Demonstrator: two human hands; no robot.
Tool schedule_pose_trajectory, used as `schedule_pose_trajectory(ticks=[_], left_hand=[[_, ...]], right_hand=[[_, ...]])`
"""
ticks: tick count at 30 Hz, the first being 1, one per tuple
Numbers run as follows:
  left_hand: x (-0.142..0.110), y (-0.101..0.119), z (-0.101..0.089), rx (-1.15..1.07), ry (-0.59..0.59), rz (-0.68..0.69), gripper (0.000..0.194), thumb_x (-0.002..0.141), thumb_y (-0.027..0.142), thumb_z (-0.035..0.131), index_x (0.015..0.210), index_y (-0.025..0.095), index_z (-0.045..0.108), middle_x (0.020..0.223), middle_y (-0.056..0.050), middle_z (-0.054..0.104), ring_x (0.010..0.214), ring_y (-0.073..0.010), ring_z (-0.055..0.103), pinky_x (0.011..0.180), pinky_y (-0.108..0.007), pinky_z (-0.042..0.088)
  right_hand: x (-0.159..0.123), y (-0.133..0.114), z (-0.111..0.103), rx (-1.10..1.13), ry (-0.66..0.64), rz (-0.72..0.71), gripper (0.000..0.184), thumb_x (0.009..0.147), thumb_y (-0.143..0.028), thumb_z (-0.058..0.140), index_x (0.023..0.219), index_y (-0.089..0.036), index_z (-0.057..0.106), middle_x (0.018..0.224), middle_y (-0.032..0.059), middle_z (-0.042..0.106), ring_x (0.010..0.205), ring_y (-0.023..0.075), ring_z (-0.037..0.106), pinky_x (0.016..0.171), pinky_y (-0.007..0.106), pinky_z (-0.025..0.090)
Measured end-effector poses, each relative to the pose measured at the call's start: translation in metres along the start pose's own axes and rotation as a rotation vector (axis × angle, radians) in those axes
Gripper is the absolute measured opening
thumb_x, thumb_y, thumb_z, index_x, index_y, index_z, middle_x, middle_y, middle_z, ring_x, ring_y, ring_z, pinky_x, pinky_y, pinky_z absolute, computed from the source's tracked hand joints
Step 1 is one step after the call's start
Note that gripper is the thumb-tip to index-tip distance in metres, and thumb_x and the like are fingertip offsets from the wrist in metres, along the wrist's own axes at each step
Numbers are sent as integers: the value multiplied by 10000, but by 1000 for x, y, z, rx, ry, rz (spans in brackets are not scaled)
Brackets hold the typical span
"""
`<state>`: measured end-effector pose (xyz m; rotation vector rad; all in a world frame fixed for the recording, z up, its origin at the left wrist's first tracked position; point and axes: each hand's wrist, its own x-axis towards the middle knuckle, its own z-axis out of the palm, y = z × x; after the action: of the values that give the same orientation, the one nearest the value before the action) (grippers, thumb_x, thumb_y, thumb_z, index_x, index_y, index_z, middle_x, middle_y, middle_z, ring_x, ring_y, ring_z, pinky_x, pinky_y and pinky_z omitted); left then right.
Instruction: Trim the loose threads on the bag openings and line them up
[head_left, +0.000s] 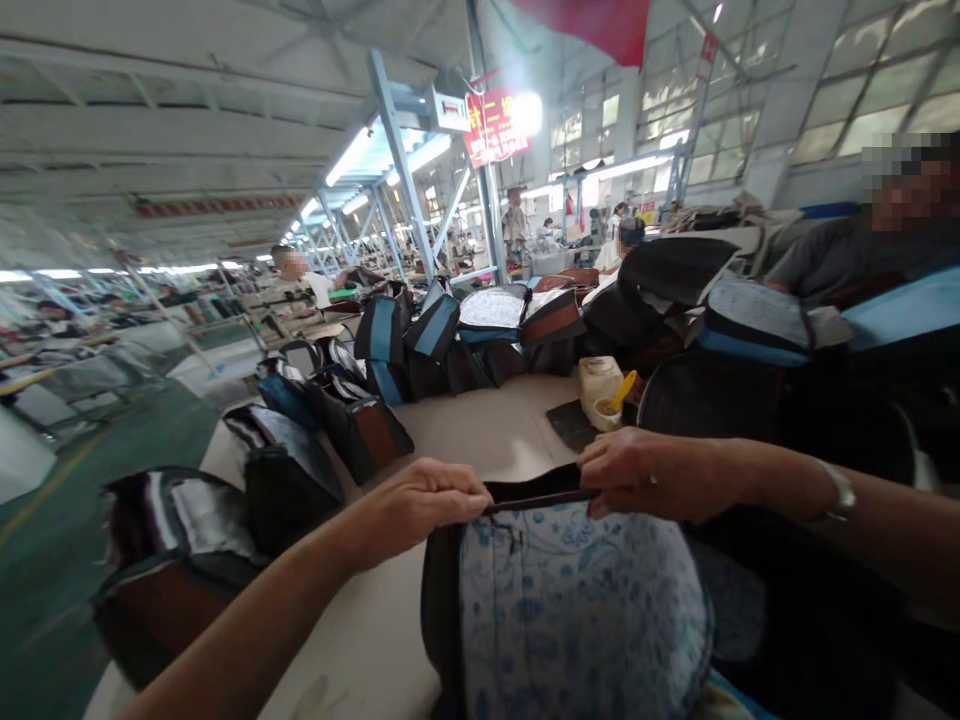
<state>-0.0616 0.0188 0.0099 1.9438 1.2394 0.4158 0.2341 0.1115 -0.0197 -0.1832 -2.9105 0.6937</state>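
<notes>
A bag piece (570, 600) with blue floral lining and a black rim lies in front of me on the table (487, 425). My left hand (420, 505) is closed on the left end of its black top edge. My right hand (645, 475) pinches the same edge further right; a metal watch shows on that wrist. The edge is stretched taut between the two hands.
Stacks of black, blue and brown bags (330, 420) crowd the table's left and far side. A yellowish glue tub with a brush (604, 392) stands beyond my right hand. A seated person (862, 250) is at the right. Other workers sit at distant benches.
</notes>
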Motion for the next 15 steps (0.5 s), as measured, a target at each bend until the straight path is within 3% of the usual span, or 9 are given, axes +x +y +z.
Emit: schedule_pose_trajectory(ticks=[4, 7, 11, 15], left_hand=[[-4, 3, 31, -127, -64, -105, 360, 915, 375, 535, 639, 152, 592, 706, 20, 500, 666, -138, 459, 648, -263, 371], [-6, 6, 47, -184, -41, -178, 365, 870, 381, 543, 578, 167, 499, 678, 29, 428, 640, -131, 391, 611, -272, 322], [-8, 7, 54, -202, 15, -262, 348, 824, 377, 556, 555, 171, 474, 667, 35, 392, 628, -128, 355, 581, -282, 275], [-11, 8, 58, -168, 58, -271, 311, 812, 330, 545, 564, 146, 576, 686, 29, 424, 639, -127, 397, 598, -279, 299]], right_hand=[[-7, 11, 17, 132, -53, 11, 279, 999, -316, 568, 795, -132, 613, 784, 28, 563, 743, 126, 514, 735, 261, 398], [-9, 14, 28, 226, -41, 18, 264, 987, -325, 588, 835, -118, 647, 803, 34, 580, 775, 131, 536, 746, 255, 416], [-9, 15, 36, 304, 18, 25, 270, 969, -353, 620, 882, -104, 680, 805, 38, 607, 767, 129, 558, 738, 244, 433], [-8, 13, 40, 291, 48, 17, 264, 977, -347, 608, 939, -103, 702, 825, 50, 629, 776, 129, 564, 744, 242, 434]])
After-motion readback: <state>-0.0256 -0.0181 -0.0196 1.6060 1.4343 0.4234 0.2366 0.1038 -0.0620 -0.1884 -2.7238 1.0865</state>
